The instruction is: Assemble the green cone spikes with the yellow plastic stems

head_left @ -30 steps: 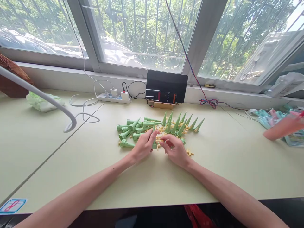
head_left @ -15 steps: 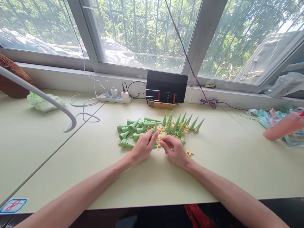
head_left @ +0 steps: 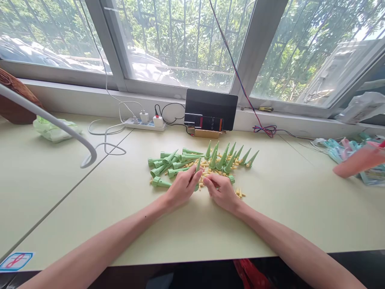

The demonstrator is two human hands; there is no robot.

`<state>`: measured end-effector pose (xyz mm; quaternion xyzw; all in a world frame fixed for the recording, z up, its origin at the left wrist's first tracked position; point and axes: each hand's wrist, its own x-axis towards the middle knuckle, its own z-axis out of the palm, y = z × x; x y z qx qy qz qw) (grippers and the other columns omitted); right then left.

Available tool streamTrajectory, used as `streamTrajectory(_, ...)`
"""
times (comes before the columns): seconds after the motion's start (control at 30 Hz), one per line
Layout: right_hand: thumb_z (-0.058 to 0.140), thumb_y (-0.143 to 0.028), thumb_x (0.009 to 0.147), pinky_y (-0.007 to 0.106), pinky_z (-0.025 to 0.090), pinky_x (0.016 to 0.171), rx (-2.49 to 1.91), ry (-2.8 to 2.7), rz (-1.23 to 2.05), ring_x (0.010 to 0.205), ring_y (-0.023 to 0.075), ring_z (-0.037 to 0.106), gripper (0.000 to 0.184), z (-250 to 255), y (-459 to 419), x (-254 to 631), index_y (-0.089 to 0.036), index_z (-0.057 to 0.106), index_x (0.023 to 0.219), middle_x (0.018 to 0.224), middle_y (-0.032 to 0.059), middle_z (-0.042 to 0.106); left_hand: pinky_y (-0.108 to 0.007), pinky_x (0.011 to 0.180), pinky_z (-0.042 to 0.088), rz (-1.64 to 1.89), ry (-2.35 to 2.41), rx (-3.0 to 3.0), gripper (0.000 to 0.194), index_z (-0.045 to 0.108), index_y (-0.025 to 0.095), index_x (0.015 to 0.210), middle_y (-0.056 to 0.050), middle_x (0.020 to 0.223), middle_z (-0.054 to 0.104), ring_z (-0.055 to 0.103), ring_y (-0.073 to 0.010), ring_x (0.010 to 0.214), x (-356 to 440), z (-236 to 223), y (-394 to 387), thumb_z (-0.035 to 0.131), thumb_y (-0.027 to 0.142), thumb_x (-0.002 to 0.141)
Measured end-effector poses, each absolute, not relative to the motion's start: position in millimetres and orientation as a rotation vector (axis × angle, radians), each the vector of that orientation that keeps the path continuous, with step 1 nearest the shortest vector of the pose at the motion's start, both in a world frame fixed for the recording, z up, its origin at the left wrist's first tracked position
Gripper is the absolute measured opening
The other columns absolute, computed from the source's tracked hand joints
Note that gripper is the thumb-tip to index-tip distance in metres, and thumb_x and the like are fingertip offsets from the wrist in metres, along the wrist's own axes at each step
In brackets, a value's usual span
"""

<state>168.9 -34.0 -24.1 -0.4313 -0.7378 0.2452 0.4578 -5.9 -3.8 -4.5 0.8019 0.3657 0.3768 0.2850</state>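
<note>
My left hand [head_left: 184,184] is closed around a green plastic spike [head_left: 198,163], its pointed tip showing above the thumb and forefinger. Close by on the right, my right hand [head_left: 221,189] is pinched, and whatever sits in its fingertips is hidden. Behind both hands lies a pile of small yellow plastic pieces [head_left: 207,164]. Green spikes with ribbed caps [head_left: 157,171] lie on their sides at the left of the pile. Several more green spikes [head_left: 221,160] stand point up at the right. A few yellow pieces [head_left: 240,193] sit apart, beside my right hand.
At the back, a dark tablet [head_left: 212,105] leans by the window with a phone [head_left: 209,123] in front. A power strip [head_left: 144,125] and white cables lie left of it. A curved white tube [head_left: 69,131] crosses the left side. Plastic bags [head_left: 368,172] lie at right.
The green spike in my left hand has tilted slightly to the right. My right fingertips have curled in further, and the yellow piece near them is out of sight.
</note>
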Motion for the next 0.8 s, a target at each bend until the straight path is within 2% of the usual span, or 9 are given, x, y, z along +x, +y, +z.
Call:
streamTrajectory(0.13, 0.043, -0.042, 0.101, 0.026, 0.036, 0.051, -1.055, -1.83, 0.593, 0.047, 0.0119, 0.044, 0.046, -25.6, -33.3, 168.8, -0.02, 0.048, 0.061, 0.05, -0.0024, 0.047, -0.024, 0.056, 0.035, 0.994, 0.946, 2.189, 0.034, 0.05, 0.018, 0.086, 0.004, 0.063, 0.05, 0.041, -0.0101, 0.052, -6.1, -6.6, -3.5, 0.031, 0.042, 0.101)
streamTrajectory(0.3, 0.04, -0.042, 0.102, 0.025, 0.036, 0.052, -1.039, -1.826, 0.599, 0.047, 0.0115, 0.045, 0.048, -28.1, -32.7, 169.9, -0.019, 0.055, 0.063, 0.049, -0.0026, 0.046, -0.024, 0.056, 0.034, 1.004, 0.908, 2.213, 0.032, 0.043, 0.019, 0.079, 0.004, 0.061, 0.049, 0.037, -0.0095, 0.051, -6.0, -8.8, -3.3, 0.031, 0.039, 0.102)
streamTrajectory(0.47, 0.039, -0.044, 0.102, 0.025, 0.036, 0.051, -1.062, -1.82, 0.585, 0.047, 0.0106, 0.045, 0.052, -30.3, -31.3, 170.0, -0.018, 0.054, 0.06, 0.05, -0.0017, 0.048, -0.024, 0.057, 0.035, 1.008, 0.893, 2.21, 0.033, 0.038, 0.02, 0.076, 0.004, 0.064, 0.052, 0.037, -0.0093, 0.051, -5.3, -9.9, -3.2, 0.032, 0.04, 0.102)
streamTrajectory(0.6, 0.038, -0.044, 0.102, 0.025, 0.039, 0.054, -1.037, -1.781, 0.638, 0.048, 0.0107, 0.045, 0.053, -29.8, -31.8, 169.7, -0.019, 0.046, 0.056, 0.049, -0.002, 0.046, -0.024, 0.055, 0.033, 1.031, 0.923, 2.197, 0.036, 0.04, 0.019, 0.076, 0.005, 0.062, 0.048, 0.034, -0.0089, 0.051, -5.0, -10.3, -2.5, 0.031, 0.042, 0.102)
streamTrajectory(0.67, 0.039, -0.043, 0.102, 0.024, 0.041, 0.054, -1.047, -1.747, 0.664, 0.049, 0.0103, 0.046, 0.048, -28.1, -33.2, 169.7, -0.019, 0.051, 0.063, 0.054, -0.0016, 0.05, -0.024, 0.054, 0.032, 1.043, 0.954, 2.17, 0.037, 0.042, 0.019, 0.076, 0.005, 0.061, 0.044, 0.033, -0.0089, 0.051, -4.9, -10.2, -2.0, 0.031, 0.044, 0.101)
streamTrajectory(0.73, 0.045, -0.043, 0.1, 0.024, 0.041, 0.051, -1.051, -1.701, 0.702, 0.049, 0.01, 0.048, 0.035, -26.1, -34.9, 169.8, -0.018, 0.059, 0.081, 0.062, -0.0013, 0.055, -0.024, 0.053, 0.032, 1.063, 0.985, 2.123, 0.039, 0.045, 0.019, 0.077, 0.005, 0.059, 0.041, 0.034, -0.0092, 0.051, -4.5, -9.6, -1.5, 0.031, 0.046, 0.101)
streamTrajectory(0.8, 0.052, -0.043, 0.097, 0.023, 0.042, 0.048, -1.031, -1.681, 0.737, 0.049, 0.0096, 0.05, 0.026, -24.6, -36.3, 169.7, -0.018, 0.06, 0.097, 0.07, -0.0003, 0.058, -0.024, 0.053, 0.033, 1.086, 1.023, 2.064, 0.04, 0.047, 0.018, 0.078, 0.005, 0.059, 0.039, 0.037, -0.0095, 0.051, -4.0, -8.6, -1.1, 0.032, 0.047, 0.101)
